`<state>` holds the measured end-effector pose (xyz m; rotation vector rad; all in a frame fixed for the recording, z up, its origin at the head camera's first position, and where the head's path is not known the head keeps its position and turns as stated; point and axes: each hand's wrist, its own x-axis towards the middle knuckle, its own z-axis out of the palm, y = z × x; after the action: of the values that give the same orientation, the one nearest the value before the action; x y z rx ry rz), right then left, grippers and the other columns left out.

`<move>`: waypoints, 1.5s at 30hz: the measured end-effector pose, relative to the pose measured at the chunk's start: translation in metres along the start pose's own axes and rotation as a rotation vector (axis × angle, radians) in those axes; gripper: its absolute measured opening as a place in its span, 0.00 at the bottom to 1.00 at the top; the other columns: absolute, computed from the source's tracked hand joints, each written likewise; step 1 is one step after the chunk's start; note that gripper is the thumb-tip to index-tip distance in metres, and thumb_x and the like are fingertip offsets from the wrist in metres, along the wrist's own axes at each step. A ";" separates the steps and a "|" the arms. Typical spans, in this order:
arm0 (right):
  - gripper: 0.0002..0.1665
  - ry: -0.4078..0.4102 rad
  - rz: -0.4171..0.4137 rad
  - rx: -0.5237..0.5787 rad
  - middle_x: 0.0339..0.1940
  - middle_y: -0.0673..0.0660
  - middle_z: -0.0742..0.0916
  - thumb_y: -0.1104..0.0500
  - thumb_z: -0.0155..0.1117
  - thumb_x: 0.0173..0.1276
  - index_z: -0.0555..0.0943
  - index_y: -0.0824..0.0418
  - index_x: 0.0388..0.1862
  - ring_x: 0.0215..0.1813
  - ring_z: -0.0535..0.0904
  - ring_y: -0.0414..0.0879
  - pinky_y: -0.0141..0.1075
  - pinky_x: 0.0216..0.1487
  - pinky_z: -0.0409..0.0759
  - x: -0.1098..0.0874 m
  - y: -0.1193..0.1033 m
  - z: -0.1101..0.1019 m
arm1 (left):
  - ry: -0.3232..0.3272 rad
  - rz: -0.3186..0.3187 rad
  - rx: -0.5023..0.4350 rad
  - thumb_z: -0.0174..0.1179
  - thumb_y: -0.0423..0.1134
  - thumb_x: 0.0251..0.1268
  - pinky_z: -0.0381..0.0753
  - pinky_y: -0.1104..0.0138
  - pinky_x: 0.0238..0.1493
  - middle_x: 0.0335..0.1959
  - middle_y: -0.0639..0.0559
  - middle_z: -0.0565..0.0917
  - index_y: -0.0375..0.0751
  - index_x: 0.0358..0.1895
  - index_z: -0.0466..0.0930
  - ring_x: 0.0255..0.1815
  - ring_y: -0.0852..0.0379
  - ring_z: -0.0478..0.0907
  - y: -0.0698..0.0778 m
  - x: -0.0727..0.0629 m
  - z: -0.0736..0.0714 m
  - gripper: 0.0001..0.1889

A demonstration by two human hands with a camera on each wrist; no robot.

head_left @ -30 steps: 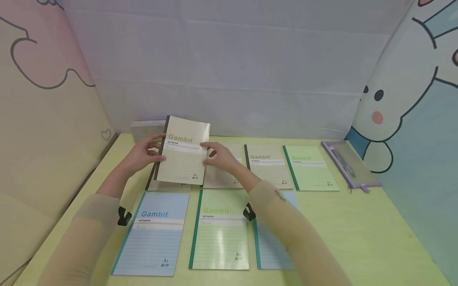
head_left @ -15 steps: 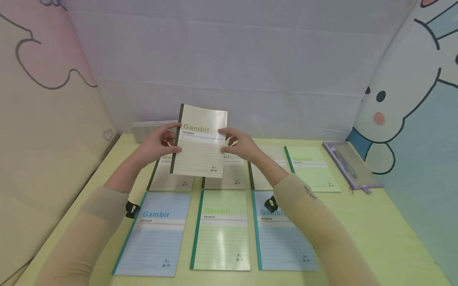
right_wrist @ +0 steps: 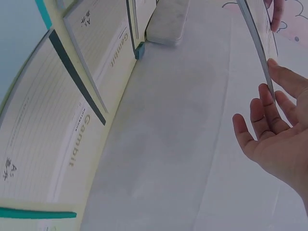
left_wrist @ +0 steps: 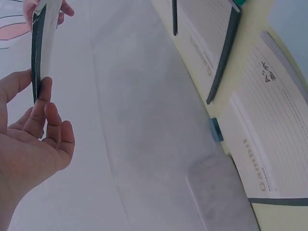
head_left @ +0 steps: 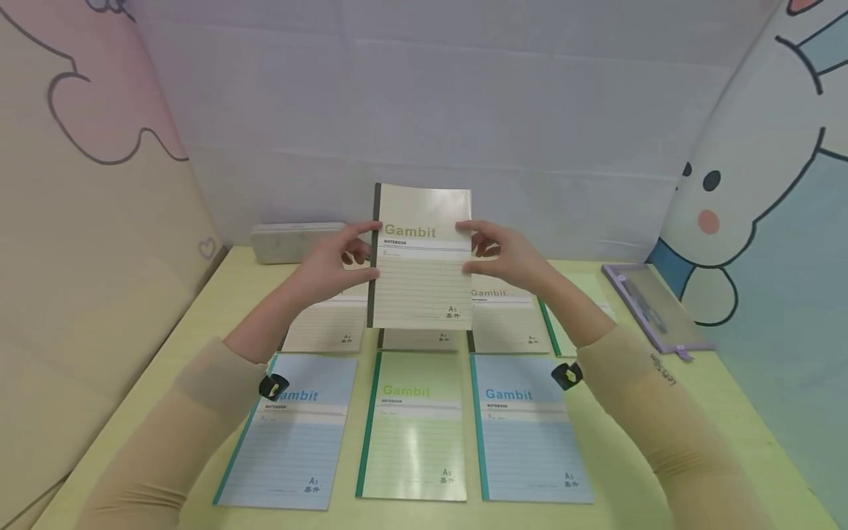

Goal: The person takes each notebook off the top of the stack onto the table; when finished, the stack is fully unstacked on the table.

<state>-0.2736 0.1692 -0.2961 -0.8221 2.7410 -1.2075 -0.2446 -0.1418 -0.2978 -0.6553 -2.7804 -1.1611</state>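
Observation:
A cream notebook (head_left: 420,272) with a dark spine and "Gambit" on its cover is held up above the back row of notebooks, cover toward me. My left hand (head_left: 329,265) pinches its spine edge between thumb and fingers. On the opposite edge, my right hand (head_left: 513,254) pinches it the same way. Both wrist views show the notebook edge-on, with the left hand (left_wrist: 36,130) and right hand (right_wrist: 279,115) gripping it. Beneath it lie cream notebooks (head_left: 506,324), the middle one mostly hidden by the held notebook.
In front lie a blue notebook (head_left: 285,456), a green notebook (head_left: 414,442) and another blue notebook (head_left: 533,449). A green notebook (head_left: 563,335) lies at the back right, beside a purple-edged zip pouch (head_left: 656,309). A grey case (head_left: 278,244) stands by the back wall.
Both hands have carried the cream notebook rightward and upward from above the left back notebook to above the middle one. It now faces me more squarely.

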 end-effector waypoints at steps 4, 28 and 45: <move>0.41 0.001 0.001 -0.019 0.46 0.56 0.78 0.55 0.72 0.57 0.67 0.52 0.69 0.50 0.74 0.49 0.46 0.59 0.73 -0.020 0.002 -0.017 | -0.028 0.047 -0.016 0.66 0.40 0.57 0.74 0.58 0.50 0.42 0.52 0.81 0.54 0.70 0.61 0.45 0.53 0.75 0.018 -0.001 0.009 0.37; 0.44 -0.006 -0.010 -0.279 0.46 0.51 0.81 0.55 0.74 0.55 0.67 0.53 0.70 0.45 0.75 0.33 0.19 0.49 0.71 -0.135 0.044 -0.082 | -0.134 0.071 -0.170 0.64 0.40 0.60 0.75 0.69 0.36 0.35 0.59 0.80 0.51 0.71 0.58 0.36 0.60 0.75 0.099 -0.010 0.119 0.36; 0.38 -0.120 0.085 -0.096 0.39 0.51 0.76 0.65 0.70 0.57 0.68 0.62 0.67 0.37 0.77 0.38 0.29 0.32 0.75 -0.210 0.106 -0.097 | -0.253 0.123 -0.094 0.67 0.47 0.56 0.65 0.59 0.54 0.27 0.72 0.79 0.52 0.72 0.56 0.36 0.67 0.75 0.113 -0.002 0.213 0.40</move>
<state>-0.1640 0.3948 -0.3393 -0.7517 2.7246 -0.9852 -0.1738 0.0754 -0.3751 -1.0349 -2.8472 -1.2712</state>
